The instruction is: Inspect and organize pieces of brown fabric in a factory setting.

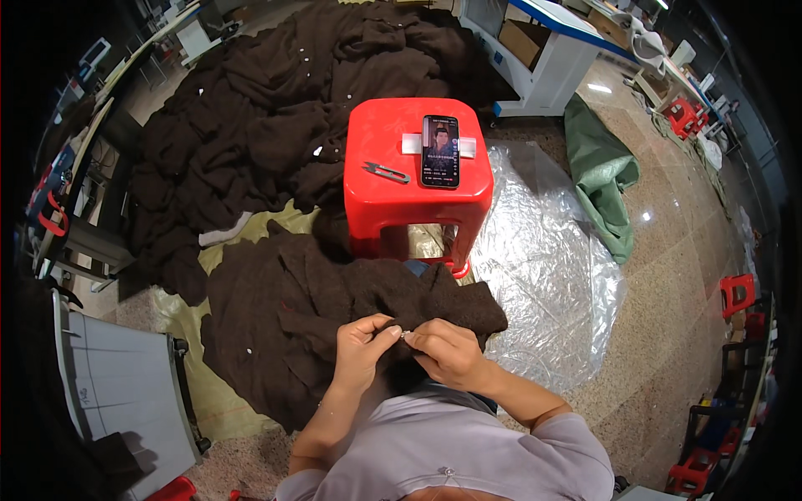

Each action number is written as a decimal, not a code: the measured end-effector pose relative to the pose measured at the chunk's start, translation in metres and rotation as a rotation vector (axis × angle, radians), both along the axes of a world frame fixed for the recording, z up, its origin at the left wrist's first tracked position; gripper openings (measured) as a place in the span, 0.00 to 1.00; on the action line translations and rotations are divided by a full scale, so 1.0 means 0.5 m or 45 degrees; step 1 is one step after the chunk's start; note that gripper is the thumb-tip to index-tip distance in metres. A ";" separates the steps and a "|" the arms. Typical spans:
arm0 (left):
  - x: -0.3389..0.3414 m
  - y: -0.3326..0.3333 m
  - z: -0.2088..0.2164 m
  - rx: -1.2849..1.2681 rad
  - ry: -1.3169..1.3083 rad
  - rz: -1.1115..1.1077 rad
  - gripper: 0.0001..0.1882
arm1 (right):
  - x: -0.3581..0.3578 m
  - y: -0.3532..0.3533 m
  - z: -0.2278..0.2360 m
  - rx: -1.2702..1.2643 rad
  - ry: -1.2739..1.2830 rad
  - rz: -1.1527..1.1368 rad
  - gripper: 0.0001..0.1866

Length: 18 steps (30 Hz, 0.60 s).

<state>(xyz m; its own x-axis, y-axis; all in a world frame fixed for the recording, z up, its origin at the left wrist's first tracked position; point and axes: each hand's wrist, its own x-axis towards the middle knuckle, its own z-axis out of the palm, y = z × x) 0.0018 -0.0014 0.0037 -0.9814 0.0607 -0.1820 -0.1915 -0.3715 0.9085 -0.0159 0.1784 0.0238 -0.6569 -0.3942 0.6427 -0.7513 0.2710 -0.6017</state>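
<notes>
Dark brown cloth (276, 334) lies bunched across my lap and spreads to the left. My left hand (361, 346) is closed in a pinch on a fold of it. Close against it, my right hand (449, 349) is also pinched, its fingertips at a tiny pale, shiny bit (406, 335) between the two hands. That bit is too small to name, and whether the right fingers also grip cloth is hidden. Just ahead stands a red plastic stool (376, 125). On its seat lie small thread snips (386, 173) and a phone (441, 154) with its screen lit.
A big heap of brown cloth (276, 92) covers the floor ahead and left. Clear plastic sheeting (543, 275) lies right of the stool, with a green sack (597, 175) beyond it. A grey wheeled bin (121, 384) stands at lower left, a white cabinet (543, 75) at far right.
</notes>
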 end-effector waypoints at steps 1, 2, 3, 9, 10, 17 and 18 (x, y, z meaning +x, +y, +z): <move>0.002 -0.003 -0.002 0.057 -0.031 0.008 0.03 | 0.000 -0.003 -0.002 -0.003 0.010 -0.008 0.16; 0.004 -0.005 -0.003 0.120 -0.056 0.022 0.04 | 0.001 -0.005 -0.004 -0.022 0.015 -0.030 0.16; 0.006 -0.007 -0.003 0.125 -0.058 0.023 0.04 | 0.001 -0.008 -0.006 -0.009 0.028 -0.012 0.15; 0.015 0.000 -0.006 0.168 -0.029 0.056 0.04 | -0.005 -0.016 -0.017 -0.015 0.118 -0.059 0.17; 0.016 0.001 -0.008 0.182 -0.013 0.062 0.04 | -0.006 -0.018 -0.020 -0.014 0.113 -0.086 0.17; 0.017 -0.010 -0.034 -0.029 0.235 0.137 0.06 | -0.019 -0.004 -0.011 -0.097 -0.501 0.113 0.14; 0.017 -0.015 -0.037 -0.078 0.244 0.087 0.06 | -0.025 0.002 -0.007 -0.075 -0.670 0.157 0.14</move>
<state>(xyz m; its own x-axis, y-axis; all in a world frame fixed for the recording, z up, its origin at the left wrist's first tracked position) 0.0104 -0.0089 -0.0150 -0.9999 -0.0125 0.0071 0.0107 -0.3206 0.9471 -0.0286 0.1792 0.0205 -0.8472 -0.4617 0.2629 -0.3686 0.1544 -0.9167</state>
